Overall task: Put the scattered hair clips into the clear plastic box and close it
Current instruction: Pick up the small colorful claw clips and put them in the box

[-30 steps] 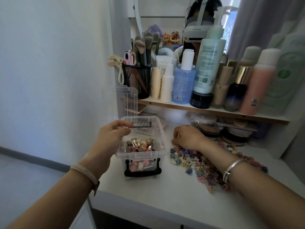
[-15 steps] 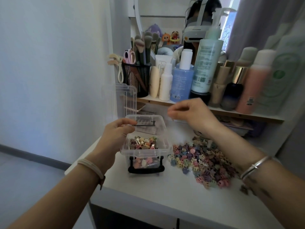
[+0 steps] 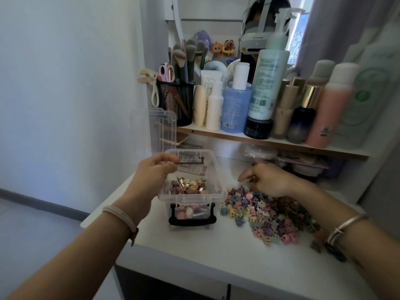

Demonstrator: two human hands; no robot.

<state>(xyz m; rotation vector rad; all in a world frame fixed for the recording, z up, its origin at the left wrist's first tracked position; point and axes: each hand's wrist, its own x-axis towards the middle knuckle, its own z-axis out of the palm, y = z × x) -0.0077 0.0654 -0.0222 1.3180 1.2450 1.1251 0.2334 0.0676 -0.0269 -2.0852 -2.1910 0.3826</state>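
The clear plastic box (image 3: 217,169) stands open on the white desk, partly filled with small pastel hair clips (image 3: 188,186). A black latch (image 3: 192,221) hangs on its front. Its clear lid (image 3: 164,128) leans upright behind it on the left. My left hand (image 3: 151,176) grips the box's left rim, thumb and fingers curled over the edge. A heap of scattered hair clips (image 3: 259,215) lies on the desk right of the box. My right hand (image 3: 268,180) is low over the heap's far edge, fingers loosely spread toward the box, with nothing seen in them.
A wooden shelf (image 3: 238,138) just behind holds bottles (image 3: 236,107), a tall pump bottle (image 3: 268,83) and a black mesh brush cup (image 3: 176,100). Jars sit under the shelf. The desk's left edge (image 3: 104,204) drops to the floor near the box.
My right hand rose from the heap to above the box, then came back down to the heap's far side. My left hand stayed on the box rim.
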